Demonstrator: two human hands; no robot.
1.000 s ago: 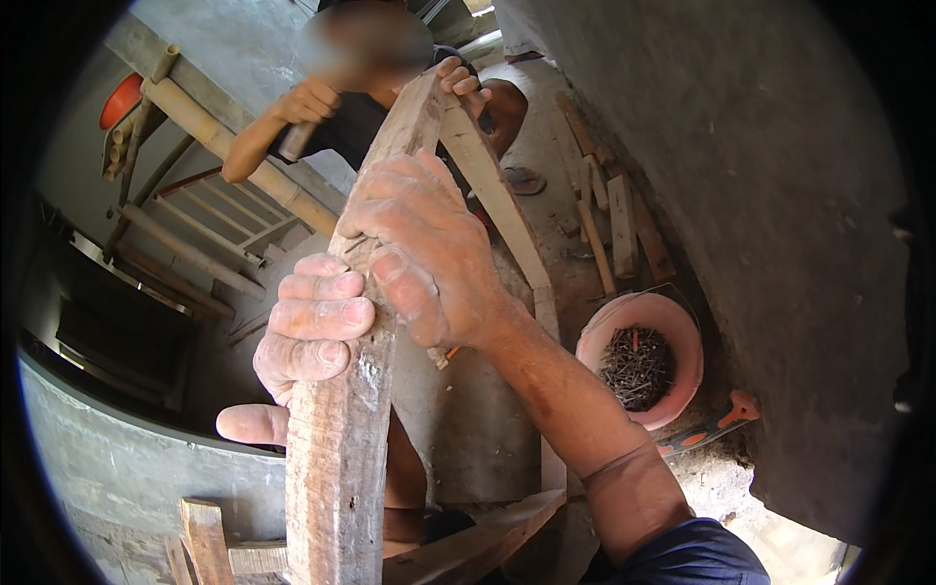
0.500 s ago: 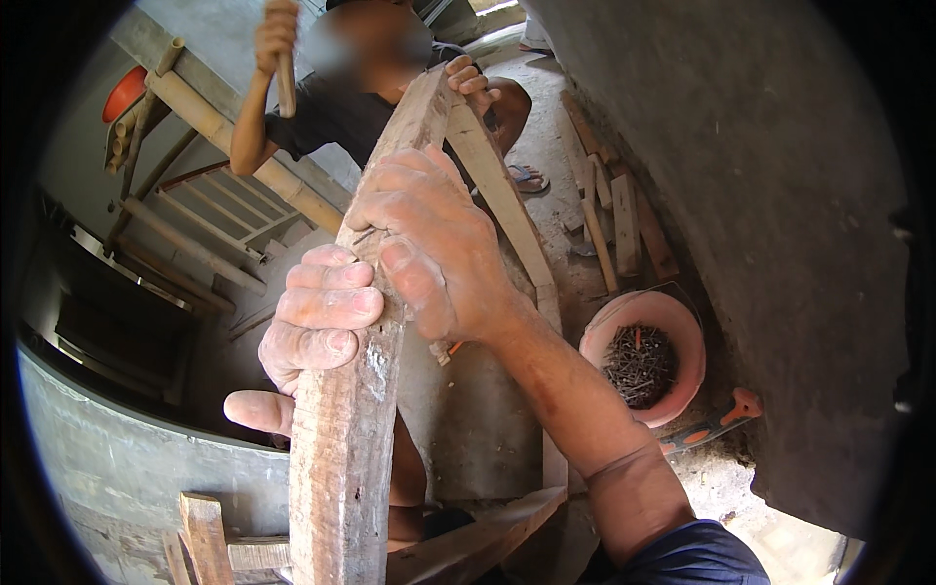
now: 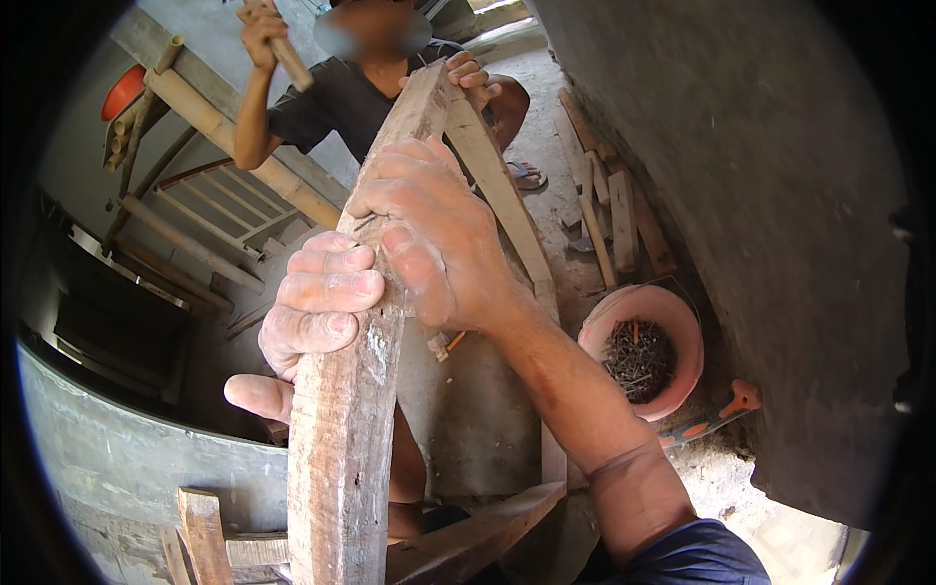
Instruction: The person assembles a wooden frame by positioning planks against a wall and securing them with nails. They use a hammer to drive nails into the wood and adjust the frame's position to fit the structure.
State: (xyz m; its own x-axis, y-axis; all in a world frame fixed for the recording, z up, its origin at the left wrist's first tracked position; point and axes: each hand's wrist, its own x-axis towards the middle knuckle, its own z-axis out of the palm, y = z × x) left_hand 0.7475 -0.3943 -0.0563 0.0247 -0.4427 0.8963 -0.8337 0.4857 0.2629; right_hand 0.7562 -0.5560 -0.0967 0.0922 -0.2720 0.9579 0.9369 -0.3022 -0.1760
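A rough wooden beam [image 3: 341, 439] runs from the lower edge up toward a co-worker at the far end. My left hand [image 3: 317, 302] is closed round its left side, fingers over the top and thumb apart below them. Just beyond, my right hand [image 3: 429, 224] grips the beam from the right, fingers curled over it. A thin dark nail [image 3: 366, 222] shows on the wood between my hands. The co-worker's raised hand [image 3: 261, 29] holds a wooden-handled tool [image 3: 291, 63], its head out of view. Their other hand [image 3: 470, 76] rests at the beam's far end.
A pink bucket [image 3: 690, 341] of nails stands right of my forearm, beside a black-and-orange tool [image 3: 717, 414]. Wood offcuts [image 3: 624, 219] lie along the dark wall [image 3: 760, 244]. Another timber [image 3: 497, 185] slants below the beam. Bamboo poles [image 3: 219, 132] lean at the left.
The co-worker's raised hand has shifted left and its tool has tilted, with the lower end moving right. My hands keep their hold on the beam, nearly still.
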